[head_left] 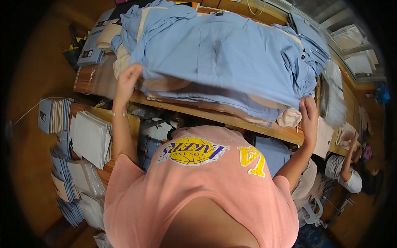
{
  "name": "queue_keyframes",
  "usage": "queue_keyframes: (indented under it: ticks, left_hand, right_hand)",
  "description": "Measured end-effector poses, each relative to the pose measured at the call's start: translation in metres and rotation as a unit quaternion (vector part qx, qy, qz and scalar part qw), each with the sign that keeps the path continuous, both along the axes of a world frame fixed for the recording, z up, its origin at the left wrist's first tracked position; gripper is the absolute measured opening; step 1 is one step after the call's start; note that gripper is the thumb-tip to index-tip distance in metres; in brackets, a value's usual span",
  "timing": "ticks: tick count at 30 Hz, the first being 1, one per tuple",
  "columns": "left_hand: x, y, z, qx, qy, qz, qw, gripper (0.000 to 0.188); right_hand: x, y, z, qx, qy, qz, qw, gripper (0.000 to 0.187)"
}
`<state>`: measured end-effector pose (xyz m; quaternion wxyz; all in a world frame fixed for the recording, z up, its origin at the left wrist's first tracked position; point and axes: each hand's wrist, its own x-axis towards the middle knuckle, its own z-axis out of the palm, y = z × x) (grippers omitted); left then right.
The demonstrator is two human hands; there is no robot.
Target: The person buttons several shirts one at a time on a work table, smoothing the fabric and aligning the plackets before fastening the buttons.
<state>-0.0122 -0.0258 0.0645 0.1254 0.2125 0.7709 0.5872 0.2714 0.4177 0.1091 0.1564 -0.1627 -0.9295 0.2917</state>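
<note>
A light blue shirt lies spread across a pile of garments on the table, its near edge lifted and blurred. My left hand is closed on the left corner of that edge. At the right corner, my right hand pinches the same edge. Beneath the raised cloth show more blue and beige garments. One sleeve bunches at the far left of the shirt.
Folded blue shirts lie at the table's left end, more at the far right. White sheets and packed shirts are stacked on my left. Clear plastic bags hang at right. Another person works at the right.
</note>
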Motion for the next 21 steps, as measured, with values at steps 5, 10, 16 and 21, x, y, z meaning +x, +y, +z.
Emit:
queue_keyframes:
  ticks: [5,10,16,21]
  left_hand:
    - [0.028,0.011,-0.005,-0.170,-0.037,-0.216,0.961,0.021]
    - [0.007,0.094,0.007,-0.118,0.163,-0.192,0.961,0.020]
    - [-0.030,0.178,-0.010,-0.082,0.285,-0.178,0.938,0.018]
    - [-0.045,0.173,-0.014,-0.115,0.217,-0.224,0.943,0.018]
  right_hand:
    - [0.036,-0.006,-0.015,0.022,-0.127,-0.005,0.992,0.016]
    - [-0.060,-0.053,-0.006,0.000,-0.017,0.087,0.996,0.025]
    - [-0.194,-0.096,-0.021,0.038,0.029,0.096,0.994,0.021]
    - [-0.203,-0.092,-0.027,-0.035,0.027,0.094,0.995,0.010]
